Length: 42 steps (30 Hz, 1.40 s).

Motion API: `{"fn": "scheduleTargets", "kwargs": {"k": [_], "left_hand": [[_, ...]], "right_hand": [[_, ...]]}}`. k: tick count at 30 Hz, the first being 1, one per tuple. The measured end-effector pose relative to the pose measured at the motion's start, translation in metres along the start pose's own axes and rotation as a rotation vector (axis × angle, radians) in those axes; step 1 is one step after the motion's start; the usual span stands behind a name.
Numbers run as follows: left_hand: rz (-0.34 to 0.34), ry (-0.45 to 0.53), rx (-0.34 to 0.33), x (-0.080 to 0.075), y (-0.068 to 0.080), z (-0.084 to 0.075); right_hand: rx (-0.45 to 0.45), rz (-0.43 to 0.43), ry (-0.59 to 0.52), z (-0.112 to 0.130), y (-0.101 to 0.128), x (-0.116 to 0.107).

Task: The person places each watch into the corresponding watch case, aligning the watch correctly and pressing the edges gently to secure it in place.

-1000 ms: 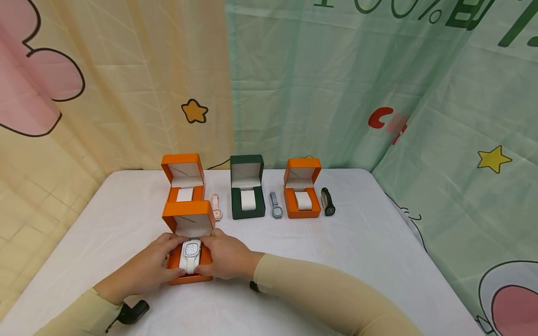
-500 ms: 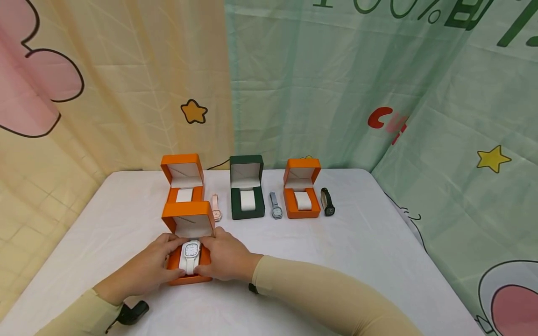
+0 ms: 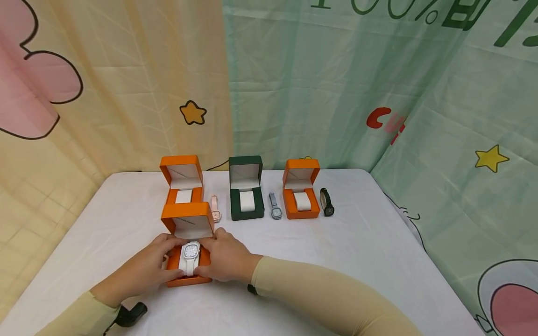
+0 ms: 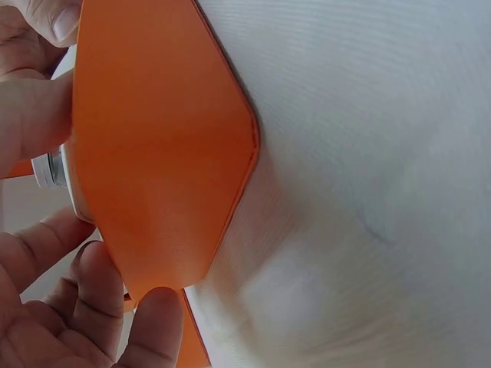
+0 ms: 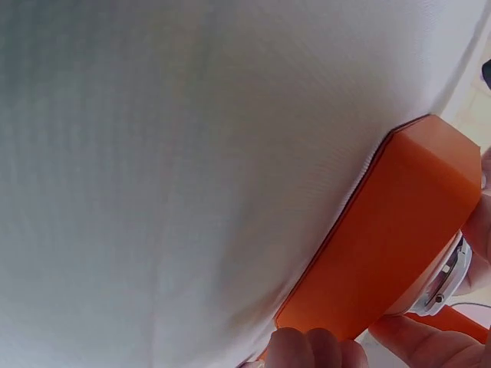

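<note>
Both hands [image 3: 185, 266] grip the near orange box [image 3: 187, 280], white cloth [image 3: 357, 247] bare rightward.

Held from both sides: open orange box [image 3: 187, 245] with white watch [image 3: 190, 256].
Gripped left by left hand [image 3: 143, 270], right by right hand [image 3: 227, 258], on white table [image 3: 357, 252]. Behind stood three open boxes, beside them pink watch [image 3: 215, 208], grey watch [image 3: 275, 206], black watch [image 3: 326, 202].

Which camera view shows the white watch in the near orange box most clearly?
The head view: the white watch shows its dial and strap on the cushion. The left wrist view shows only an edge of its case; the right wrist view shows its case side.
</note>
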<state>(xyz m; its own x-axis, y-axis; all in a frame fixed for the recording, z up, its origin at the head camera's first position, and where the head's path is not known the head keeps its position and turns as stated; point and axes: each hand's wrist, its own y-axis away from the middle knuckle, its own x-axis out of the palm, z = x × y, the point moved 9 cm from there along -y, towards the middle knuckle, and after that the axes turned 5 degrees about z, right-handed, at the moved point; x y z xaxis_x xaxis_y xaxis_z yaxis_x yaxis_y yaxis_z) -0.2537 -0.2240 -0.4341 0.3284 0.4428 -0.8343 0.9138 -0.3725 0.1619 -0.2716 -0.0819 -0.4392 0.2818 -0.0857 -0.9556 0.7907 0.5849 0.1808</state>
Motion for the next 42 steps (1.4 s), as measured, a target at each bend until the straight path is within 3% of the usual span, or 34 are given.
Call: {"fn": "scheduleTargets", "kwargs": {"k": [16, 24, 42], "left_hand": [[-0.015, -0.023, 0.016, -0.0010, 0.0006, -0.0019], [-0.002, -0.027, 0.007, 0.0002, -0.0021, -0.0006], [0.031, -0.052, 0.005, 0.0015, -0.0062, -0.0013]], "right_hand": [[-0.013, 0.039, 0.016, 0.0027, -0.0013, 0.0002], [0.034, 0.094, 0.006, -0.0031, -0.0058, 0.0043], [0.054, 0.124, 0.003, -0.0033, -0.0057, 0.0041]]}}
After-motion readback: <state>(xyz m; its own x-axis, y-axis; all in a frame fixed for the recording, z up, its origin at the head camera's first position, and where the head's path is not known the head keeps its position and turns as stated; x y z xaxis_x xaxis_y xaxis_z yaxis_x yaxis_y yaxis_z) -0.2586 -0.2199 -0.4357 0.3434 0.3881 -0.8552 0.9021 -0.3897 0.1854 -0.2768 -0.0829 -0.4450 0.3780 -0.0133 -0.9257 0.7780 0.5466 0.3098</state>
